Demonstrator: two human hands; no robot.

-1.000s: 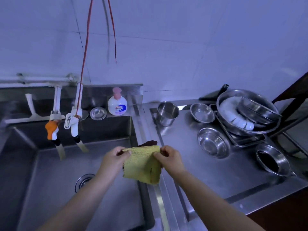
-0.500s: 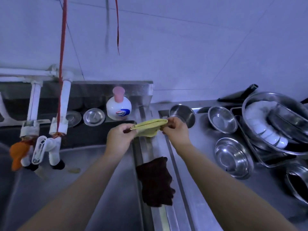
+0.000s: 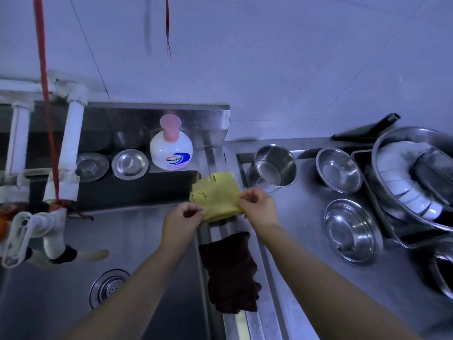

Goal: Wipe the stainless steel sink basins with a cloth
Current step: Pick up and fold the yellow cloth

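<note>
A yellow cloth lies spread on the sink's right rim, near the back corner. My left hand pinches its near left edge and my right hand pinches its near right edge. The stainless steel sink basin lies below and to the left, with a round drain strainer in its floor. A dark brown cloth hangs over the rim just in front of my hands.
White taps hang over the basin at left. A soap bottle and two metal lids stand on the back ledge. A steel cup, several steel bowls and a rack of dishes fill the counter at right.
My hands have lowered the yellow cloth from the air onto the sink rim, where it now lies spread flat. The view has tilted down and closer.
</note>
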